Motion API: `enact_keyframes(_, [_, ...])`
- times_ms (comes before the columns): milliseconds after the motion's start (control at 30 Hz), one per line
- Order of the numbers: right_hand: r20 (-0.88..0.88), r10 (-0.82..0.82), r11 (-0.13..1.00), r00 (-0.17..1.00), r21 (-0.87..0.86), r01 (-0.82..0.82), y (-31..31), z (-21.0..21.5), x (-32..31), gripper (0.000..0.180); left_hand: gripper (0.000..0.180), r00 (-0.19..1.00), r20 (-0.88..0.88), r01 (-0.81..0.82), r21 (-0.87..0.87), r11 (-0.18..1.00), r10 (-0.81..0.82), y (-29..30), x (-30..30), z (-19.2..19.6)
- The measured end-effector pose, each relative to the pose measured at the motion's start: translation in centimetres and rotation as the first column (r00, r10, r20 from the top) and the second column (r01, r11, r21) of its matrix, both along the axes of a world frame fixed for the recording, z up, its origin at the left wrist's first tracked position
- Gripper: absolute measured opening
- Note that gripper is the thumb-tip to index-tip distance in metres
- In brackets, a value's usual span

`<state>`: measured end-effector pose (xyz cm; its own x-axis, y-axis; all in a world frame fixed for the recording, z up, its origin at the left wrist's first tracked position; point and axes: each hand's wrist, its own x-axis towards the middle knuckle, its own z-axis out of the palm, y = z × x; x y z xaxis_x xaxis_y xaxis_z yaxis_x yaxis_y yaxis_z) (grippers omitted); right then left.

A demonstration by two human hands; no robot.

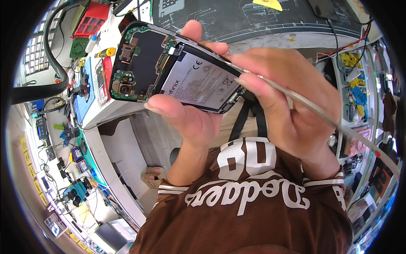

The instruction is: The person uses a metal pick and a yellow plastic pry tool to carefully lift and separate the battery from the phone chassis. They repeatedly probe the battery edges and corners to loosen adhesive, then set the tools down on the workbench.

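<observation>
An opened smartphone (146, 51) is held up tilted above my lap, its back cover off. Inside it show a silvery-white battery (202, 82), green circuit board along the left end and upper edge, and a round camera lens (124, 89). My left hand (192, 122) grips the phone from beneath, thumb on the near edge and fingertips over the far edge. Between thumb and fingers, my right hand (292, 93) pinches a long, thin metal pry tool (306, 101). The tool's tip lies against the phone's far long edge; exactly where it touches is hidden by my fingers.
Beyond the phone lies a dark printed work mat (211, 19) with a yellow triangular piece (268, 4). A red bin (91, 19) and a thick black flexible arm (46, 89) stand at left. A teal microscope (76, 192) is at lower left; shelves with bagged parts (351, 61) line the right.
</observation>
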<state>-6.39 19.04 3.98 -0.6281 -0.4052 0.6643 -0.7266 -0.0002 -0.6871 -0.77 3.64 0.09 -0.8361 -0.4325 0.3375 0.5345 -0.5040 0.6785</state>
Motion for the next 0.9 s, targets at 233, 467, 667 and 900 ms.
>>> enact_keyframes(233, [0.178,0.109,0.993,0.978,-0.067,-0.098,0.2,0.1,-0.6,0.016,0.107,0.988,-0.054,0.141,-0.005,0.990,-0.141,-1.5,-0.5,-0.9])
enact_keyframes(467, [0.121,0.054,0.997,0.991,-0.058,-0.047,-0.5,-0.4,-0.2,0.015,0.110,0.998,0.061,0.000,-0.094,0.996,0.006,-1.4,-0.3,-0.9])
enact_keyframes(667, [0.238,0.147,0.988,0.960,-0.084,-0.130,0.0,-0.2,-0.6,0.015,0.108,0.974,-0.069,0.215,-0.033,0.976,-0.217,-2.4,-0.6,-1.6])
enact_keyframes(900, [0.236,0.157,0.987,0.959,-0.074,-0.143,0.1,-0.2,-0.6,0.015,0.107,0.938,-0.138,0.317,-0.036,0.948,-0.319,-2.9,-0.9,-2.1])
